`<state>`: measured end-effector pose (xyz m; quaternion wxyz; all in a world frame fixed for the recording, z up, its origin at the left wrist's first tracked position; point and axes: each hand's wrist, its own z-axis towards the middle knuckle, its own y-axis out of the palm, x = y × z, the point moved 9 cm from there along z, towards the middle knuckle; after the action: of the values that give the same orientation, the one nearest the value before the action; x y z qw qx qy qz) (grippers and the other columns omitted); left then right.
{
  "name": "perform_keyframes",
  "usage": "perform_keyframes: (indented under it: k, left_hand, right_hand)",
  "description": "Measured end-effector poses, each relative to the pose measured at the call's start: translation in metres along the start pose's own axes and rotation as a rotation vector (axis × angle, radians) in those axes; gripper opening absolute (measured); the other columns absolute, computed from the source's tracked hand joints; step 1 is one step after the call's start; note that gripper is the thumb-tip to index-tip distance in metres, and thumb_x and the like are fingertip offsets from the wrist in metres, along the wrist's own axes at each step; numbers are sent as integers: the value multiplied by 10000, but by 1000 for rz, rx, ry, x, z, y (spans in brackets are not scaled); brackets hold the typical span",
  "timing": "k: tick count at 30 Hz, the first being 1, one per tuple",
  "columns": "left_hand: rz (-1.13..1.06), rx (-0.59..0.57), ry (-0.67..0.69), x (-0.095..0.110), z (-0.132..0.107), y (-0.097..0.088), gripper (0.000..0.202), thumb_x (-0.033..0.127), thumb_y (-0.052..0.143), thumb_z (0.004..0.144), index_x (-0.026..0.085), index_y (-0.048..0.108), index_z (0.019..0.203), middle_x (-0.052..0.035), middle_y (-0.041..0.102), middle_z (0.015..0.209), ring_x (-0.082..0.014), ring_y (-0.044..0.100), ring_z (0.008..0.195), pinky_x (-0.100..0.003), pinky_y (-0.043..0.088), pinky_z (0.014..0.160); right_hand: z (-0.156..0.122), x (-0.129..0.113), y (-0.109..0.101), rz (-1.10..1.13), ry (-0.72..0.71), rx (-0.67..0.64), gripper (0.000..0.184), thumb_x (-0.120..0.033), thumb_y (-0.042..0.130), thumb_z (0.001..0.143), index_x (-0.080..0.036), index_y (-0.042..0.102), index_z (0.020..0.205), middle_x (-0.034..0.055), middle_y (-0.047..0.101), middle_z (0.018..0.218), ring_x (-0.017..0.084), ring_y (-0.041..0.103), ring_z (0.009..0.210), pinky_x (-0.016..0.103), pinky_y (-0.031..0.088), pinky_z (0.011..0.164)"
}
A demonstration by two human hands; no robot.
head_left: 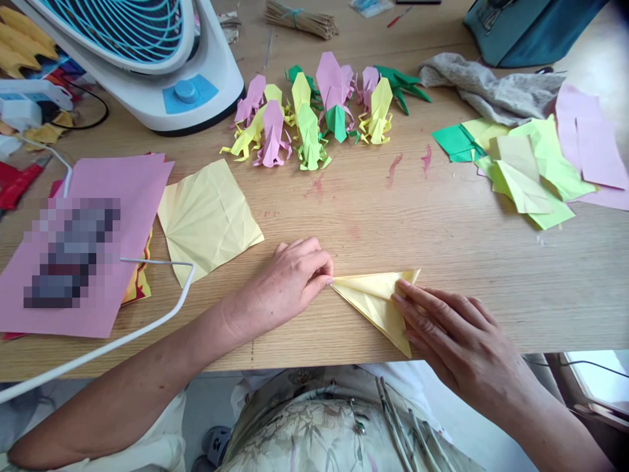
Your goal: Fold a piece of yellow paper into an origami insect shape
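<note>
A pale yellow sheet of origami paper (376, 295), folded into a pointed triangle, lies at the table's front edge. My left hand (297, 275) pinches its narrow left tip between thumb and curled fingers. On the wide right end rest the fingertips of my right hand (457, 334), stretched out and pressing the layers down. To the left lies a creased yellow square of paper (211, 216), touched by neither hand. Beyond my hands stand several folded paper figures, among them a yellow one (378, 111), a pink one (272, 134) and a light green one (308, 131).
A white and blue fan (196, 85) stands at the back left. Pink paper sheets (137, 190) lie below it, with a white cable (162, 321) crossing nearby. Paper scraps (555, 157) and a grey cloth (491, 85) lie right. A stick bundle (299, 19) is behind.
</note>
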<state>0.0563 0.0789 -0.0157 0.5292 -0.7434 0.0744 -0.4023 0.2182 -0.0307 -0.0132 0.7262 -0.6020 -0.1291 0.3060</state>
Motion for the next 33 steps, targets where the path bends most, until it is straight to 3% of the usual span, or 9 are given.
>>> perform_keyframes:
  k: [6,19,33]
  left_hand:
    - [17,43,0,0,-2,1,117,189,550,955,181,588,844,-23,570,914,-185,552,908,-313,396,806]
    - [71,90,28,0,-6,4,116,175,498,976,175,579,893,-43,529,972,-199,536,976,-347,378,852]
    - [-35,108,85,-4,-13,-1,119,104,486,948,182,570,916,-48,522,1018,-184,543,1006,-335,429,877]
  right_hand:
    - [-1,-1,3,-19,29,-45,505,-199,583,941,-134,479,1431,143,481,1499,300,521,1264,419,450,926]
    - [5,-13,-1,-126,124,-39,463,-242,544,967,-127,501,1414,137,506,1481,292,531,1262,418,457,939]
    - [11,-23,6,-208,250,-52,505,-407,528,962,-179,516,1412,178,529,1431,343,525,1227,485,451,955]
